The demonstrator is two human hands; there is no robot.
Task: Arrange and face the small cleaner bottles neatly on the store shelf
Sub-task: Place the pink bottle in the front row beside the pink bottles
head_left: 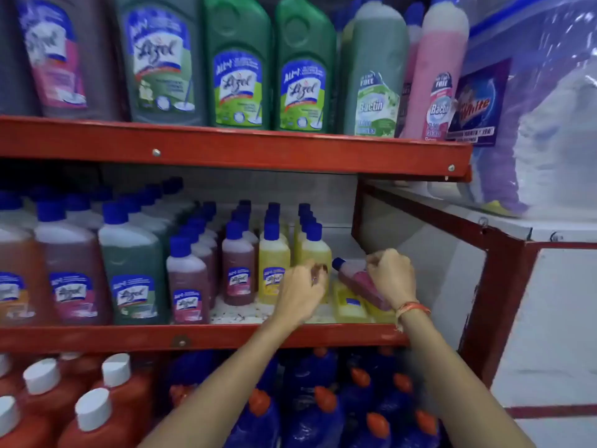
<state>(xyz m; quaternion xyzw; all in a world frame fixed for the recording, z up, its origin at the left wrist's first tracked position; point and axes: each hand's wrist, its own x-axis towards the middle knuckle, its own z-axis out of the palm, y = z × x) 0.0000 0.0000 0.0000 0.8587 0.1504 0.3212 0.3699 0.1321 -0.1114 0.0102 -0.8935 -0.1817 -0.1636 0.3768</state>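
At the right end of the middle shelf point(206, 337), the right hand point(392, 278) grips a small pink bottle point(361, 282), fingers point(376, 258) curled around its body. The bottle is tilted, long axis diagonal, blue cap up and to the left, base down to the right. It sits over yellow bottles point(350, 303) lying flat. The left hand point(302, 292) is just beside an upright yellow bottle point(315, 250), fingers loosely bent and apart; contact is unclear.
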